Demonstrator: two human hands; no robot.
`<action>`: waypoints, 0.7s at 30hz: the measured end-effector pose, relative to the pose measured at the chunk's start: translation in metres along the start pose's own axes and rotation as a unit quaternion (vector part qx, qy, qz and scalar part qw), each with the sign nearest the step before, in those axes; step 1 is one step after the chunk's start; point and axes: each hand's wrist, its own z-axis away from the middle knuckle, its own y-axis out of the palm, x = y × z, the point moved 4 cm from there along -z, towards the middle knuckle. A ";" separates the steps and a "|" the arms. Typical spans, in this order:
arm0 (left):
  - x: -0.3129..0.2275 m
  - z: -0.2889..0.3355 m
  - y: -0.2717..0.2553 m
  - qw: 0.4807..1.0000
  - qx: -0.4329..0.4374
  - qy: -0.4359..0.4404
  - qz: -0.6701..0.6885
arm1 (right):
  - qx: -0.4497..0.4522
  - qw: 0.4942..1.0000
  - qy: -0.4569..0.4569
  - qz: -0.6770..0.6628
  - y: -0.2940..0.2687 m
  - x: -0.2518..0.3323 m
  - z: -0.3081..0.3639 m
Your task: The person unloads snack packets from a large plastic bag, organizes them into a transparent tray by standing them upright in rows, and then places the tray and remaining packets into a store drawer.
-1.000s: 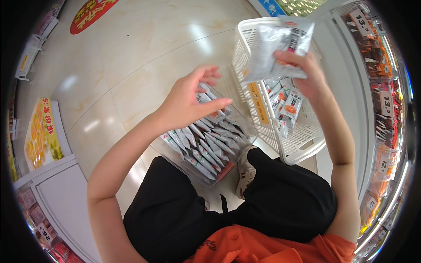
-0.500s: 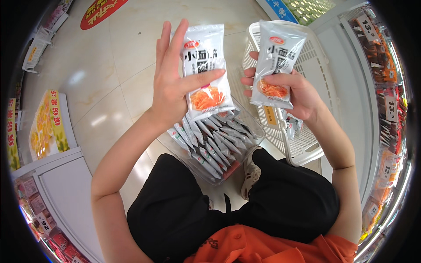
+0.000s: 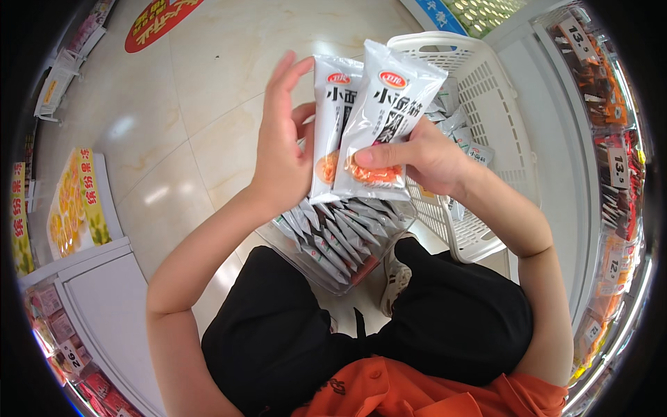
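In my left hand (image 3: 283, 153) is a silver-white snack packet (image 3: 328, 128) with an orange food picture, held upright; the hand's fingers point up and its thumb is hidden. A like packet (image 3: 390, 115) is gripped by my right hand (image 3: 439, 161), its thumb pressed across the front near the bottom. This right packet overlaps the left one and covers its right side. Below both hands, several similar packets (image 3: 340, 240) stand in tight rows in a clear plastic bin (image 3: 343, 289) on the floor between my legs.
A white slotted basket (image 3: 517, 139) stands to the right of the bin, with several silver packets (image 3: 455, 125) inside. Shelves of packaged snacks (image 3: 615, 174) line the right edge. At left is a white display stand (image 3: 104, 292). A red floor sticker (image 3: 161, 22) lies far left.
My right hand has moved left with its packet, which now lies over the left hand's packet. The left hand has shifted slightly right and down. More packets in the basket are now visible.
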 end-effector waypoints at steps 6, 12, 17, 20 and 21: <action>0.014 0.017 -0.005 0.938 0.099 -0.278 0.181 | 0.000 0.975 0.014 0.222 -0.011 -0.020 -0.010; 0.077 0.097 0.026 0.745 -0.064 -0.603 0.279 | 0.076 0.894 0.047 0.440 0.022 -0.092 -0.013; 0.104 0.122 0.039 0.629 -0.125 -0.648 0.412 | 0.082 0.818 0.072 0.565 0.035 -0.125 -0.006; 0.120 0.108 0.037 0.652 -0.113 -0.617 0.426 | 0.069 0.819 0.048 0.568 0.033 -0.131 -0.009; 0.127 0.106 0.036 0.666 -0.147 -0.624 0.382 | 0.071 0.820 0.048 0.566 0.029 -0.134 -0.012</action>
